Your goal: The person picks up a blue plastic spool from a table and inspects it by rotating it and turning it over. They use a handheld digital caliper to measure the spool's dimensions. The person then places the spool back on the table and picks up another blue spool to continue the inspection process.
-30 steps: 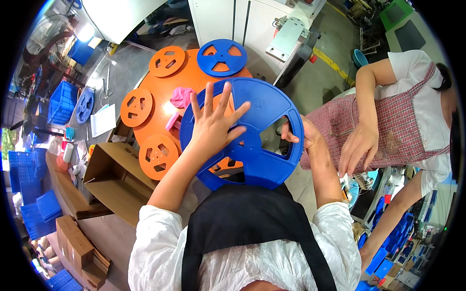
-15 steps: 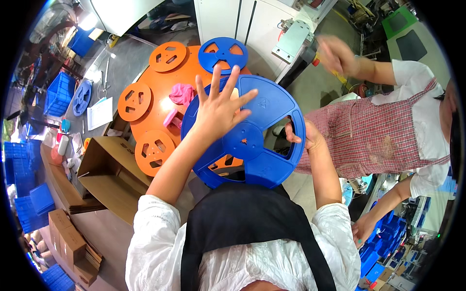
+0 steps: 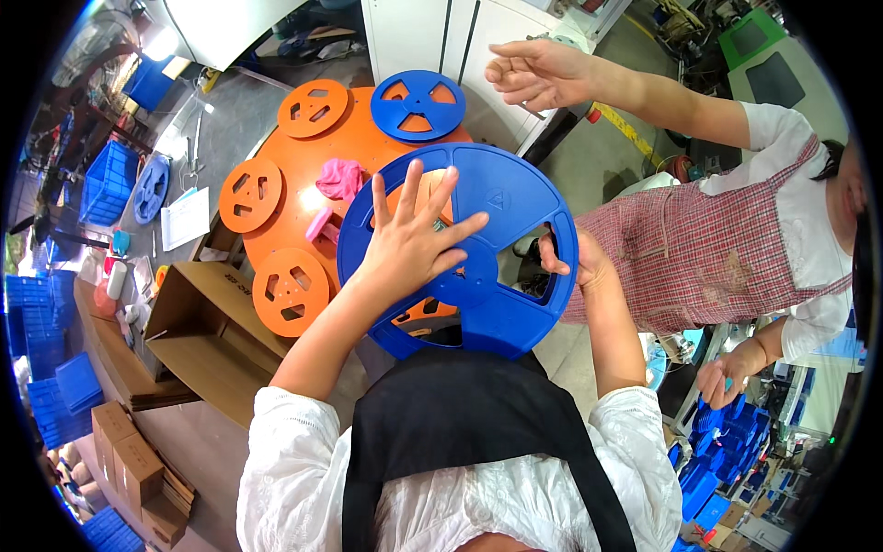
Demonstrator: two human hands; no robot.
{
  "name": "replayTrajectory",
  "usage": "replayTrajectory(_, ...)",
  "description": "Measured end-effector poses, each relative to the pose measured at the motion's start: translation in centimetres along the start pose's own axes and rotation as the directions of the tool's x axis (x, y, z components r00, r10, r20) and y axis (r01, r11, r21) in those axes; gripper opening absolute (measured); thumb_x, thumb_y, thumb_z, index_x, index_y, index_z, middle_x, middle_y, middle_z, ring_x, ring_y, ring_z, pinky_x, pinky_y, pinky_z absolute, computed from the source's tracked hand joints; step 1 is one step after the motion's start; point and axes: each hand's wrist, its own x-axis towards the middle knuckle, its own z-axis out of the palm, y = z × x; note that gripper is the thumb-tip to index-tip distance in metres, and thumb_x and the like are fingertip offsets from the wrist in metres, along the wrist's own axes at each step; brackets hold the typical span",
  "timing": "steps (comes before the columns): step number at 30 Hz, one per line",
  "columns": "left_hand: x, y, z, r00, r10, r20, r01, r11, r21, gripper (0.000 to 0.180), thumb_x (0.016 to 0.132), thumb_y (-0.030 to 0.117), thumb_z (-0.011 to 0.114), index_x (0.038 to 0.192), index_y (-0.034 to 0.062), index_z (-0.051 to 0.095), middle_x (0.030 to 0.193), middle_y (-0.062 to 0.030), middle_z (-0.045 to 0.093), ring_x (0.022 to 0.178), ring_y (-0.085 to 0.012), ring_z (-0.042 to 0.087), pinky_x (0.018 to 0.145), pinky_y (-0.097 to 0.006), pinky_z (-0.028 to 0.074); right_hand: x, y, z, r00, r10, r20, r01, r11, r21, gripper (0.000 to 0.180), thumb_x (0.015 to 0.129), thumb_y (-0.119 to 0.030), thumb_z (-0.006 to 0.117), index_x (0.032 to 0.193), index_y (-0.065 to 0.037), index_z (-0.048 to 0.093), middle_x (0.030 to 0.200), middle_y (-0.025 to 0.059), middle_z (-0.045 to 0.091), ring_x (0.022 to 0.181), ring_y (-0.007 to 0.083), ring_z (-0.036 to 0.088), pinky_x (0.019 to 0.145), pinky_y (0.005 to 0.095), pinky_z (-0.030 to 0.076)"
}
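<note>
In front of my apron a large blue plastic reel (image 3: 506, 317) with wide cut-outs is held up, its flat face toward me. My right hand (image 3: 581, 258) grips its right rim, the fingers curled through a cut-out. Over the reel's left half, my left hand (image 3: 414, 239) is open with fingers spread; whether the palm touches the face I cannot tell. Beyond lies a round orange table (image 3: 308, 198) bearing a smaller blue reel (image 3: 417, 103) and several orange reels (image 3: 251, 194). A pink cloth (image 3: 340, 178) and a pink piece (image 3: 321, 224) lie on it.
A person in a checked apron (image 3: 699, 258) stands at my right, one hand (image 3: 543, 78) raised near the white cabinet (image 3: 414, 41). An open cardboard box (image 3: 207, 322) stands left of the orange table. Farther left are a grey bench (image 3: 225, 115) and blue crates (image 3: 110, 179).
My left hand has shifted slightly down across the reel, fingers still spread. The right hand keeps its grip. The other person's raised hand has moved left, and their lower hand has risen.
</note>
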Motion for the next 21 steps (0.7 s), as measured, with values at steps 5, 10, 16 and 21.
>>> replayTrajectory(5, -2.3, 0.6, 0.0, 0.998, -0.042, -0.042, 0.038, 0.995, -0.087, 0.035, 0.085, 0.042, 0.063, 0.121, 0.0397, 0.063, 0.156, -0.0112, 0.02, 0.146, -0.0389, -0.005, 0.11, -0.063, -0.006, -0.1, 0.0, -0.1, 1.0, -0.008, 0.004, 0.008, 1.0, -0.017, 0.027, 0.098, -0.019, 0.046, 0.113, -0.001, 0.059, 0.068, 0.0198, 0.063, 0.041, 0.0139, 0.051, 0.039, 0.022, 0.041)
replayTrajectory(10, -3.5, 0.3, 0.2, 0.989, -0.076, -0.127, 0.063, 0.992, -0.109, 0.03, 0.086, 0.04, 0.063, 0.115, 0.0362, 0.068, 0.158, -0.0091, 0.017, 0.146, -0.0354, -0.003, 0.111, -0.059, -0.01, 0.0, -0.1, 0.5, 1.0, -0.015, 0.016, 0.016, 1.0, -0.023, 0.027, 0.098, -0.018, 0.045, 0.113, -0.001, 0.058, 0.068, 0.0198, 0.063, 0.041, 0.0139, 0.05, 0.039, 0.0222, 0.04)
replayTrajectory(16, -1.9, 0.6, 0.0, 0.979, -0.135, -0.153, 0.131, 0.991, -0.038, 0.034, 0.084, 0.045, 0.064, 0.117, 0.036, 0.066, 0.157, -0.0077, 0.02, 0.146, -0.0383, -0.003, 0.108, -0.065, -0.01, -0.2, -0.1, 0.5, 1.0, -0.027, 0.006, 0.027, 0.998, -0.06, 0.028, 0.098, -0.02, 0.045, 0.114, -0.001, 0.058, 0.067, 0.0191, 0.063, 0.04, 0.0133, 0.049, 0.039, 0.0222, 0.038)
replayTrajectory(21, 0.8, 0.3, -0.9, 0.98, -0.141, -0.138, 0.143, 0.99, 0.003, 0.038, 0.089, 0.045, 0.057, 0.126, 0.0385, 0.06, 0.157, -0.0147, 0.016, 0.145, -0.0412, -0.008, 0.107, -0.064, -0.014, -0.2, -0.1, 1.0, 0.999, -0.019, -0.033, 0.015, 0.994, -0.11, 0.028, 0.098, -0.021, 0.045, 0.113, -0.001, 0.058, 0.066, 0.0185, 0.063, 0.04, 0.0135, 0.049, 0.039, 0.022, 0.038)
